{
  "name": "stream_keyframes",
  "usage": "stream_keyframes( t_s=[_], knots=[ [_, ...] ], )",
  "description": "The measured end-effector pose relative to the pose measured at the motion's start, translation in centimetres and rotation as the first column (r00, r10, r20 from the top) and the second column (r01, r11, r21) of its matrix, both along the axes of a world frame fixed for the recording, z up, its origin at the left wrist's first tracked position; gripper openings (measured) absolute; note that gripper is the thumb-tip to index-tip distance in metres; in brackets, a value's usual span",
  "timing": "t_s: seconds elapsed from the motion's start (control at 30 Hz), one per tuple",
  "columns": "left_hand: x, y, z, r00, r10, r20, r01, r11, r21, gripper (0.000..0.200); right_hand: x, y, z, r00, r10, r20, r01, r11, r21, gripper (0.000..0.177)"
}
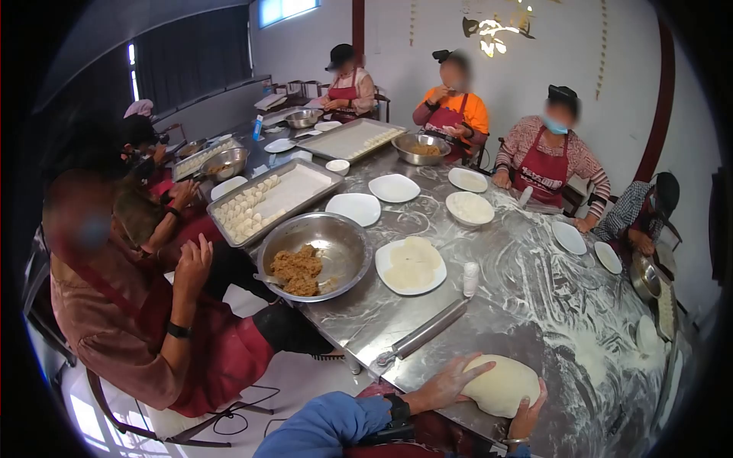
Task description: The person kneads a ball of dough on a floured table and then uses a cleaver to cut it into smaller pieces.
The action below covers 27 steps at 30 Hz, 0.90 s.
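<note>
A large smooth ball of dough (pixel 504 385) rests on the steel table near its front edge, held between my two hands. My left hand (pixel 447 384) lies against its left side, with fingers stretched over the top. On the right side, my right hand (pixel 529 411) curves around the dough, its fingers partly hidden. A metal rolling pin (pixel 427 330) lies to the left of the dough. Beyond its far end is a small white cylinder (pixel 470 279) whose kind I cannot make out.
Flour streaks the steel table (pixel 527 294). A plate of dough wrappers (pixel 411 265), a bowl of filling (pixel 314 256) and a tray of dumplings (pixel 275 200) stand beyond. A bowl of flour (pixel 469 208) is farther back. A person (pixel 153 305) sits at my left; several others surround the table.
</note>
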<state>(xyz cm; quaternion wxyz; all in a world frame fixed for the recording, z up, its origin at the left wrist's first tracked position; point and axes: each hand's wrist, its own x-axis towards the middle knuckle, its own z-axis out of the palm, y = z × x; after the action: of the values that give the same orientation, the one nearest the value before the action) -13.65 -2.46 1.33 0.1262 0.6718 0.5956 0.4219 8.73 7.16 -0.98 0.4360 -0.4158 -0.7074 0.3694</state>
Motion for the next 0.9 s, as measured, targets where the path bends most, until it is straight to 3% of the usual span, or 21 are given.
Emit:
stream_keyframes(
  t_s=[0.17, 0.7, 0.9],
  knots=[
    [0.12, 0.05, -0.13, 1.0, -0.004, -0.012, 0.004, 1.0, -0.011, 0.092, -0.39, -0.19, 0.56, 0.998, 0.017, -0.061, -0.018, 1.0, -0.016, 0.08],
    [0.07, 0.05, -0.02, 0.999, 0.005, -0.044, -0.006, 1.0, -0.023, 0.092, -0.2, 0.0, -0.08, 0.997, 0.001, -0.08, -0.004, 0.999, -0.032, 0.082],
    [-0.23, 0.27, -0.05, 0.999, 0.003, -0.052, -0.003, 1.0, 0.006, 0.093, -0.92, -0.1, 0.54, 0.985, 0.051, -0.163, -0.062, 0.996, -0.065, 0.081]
  ],
)
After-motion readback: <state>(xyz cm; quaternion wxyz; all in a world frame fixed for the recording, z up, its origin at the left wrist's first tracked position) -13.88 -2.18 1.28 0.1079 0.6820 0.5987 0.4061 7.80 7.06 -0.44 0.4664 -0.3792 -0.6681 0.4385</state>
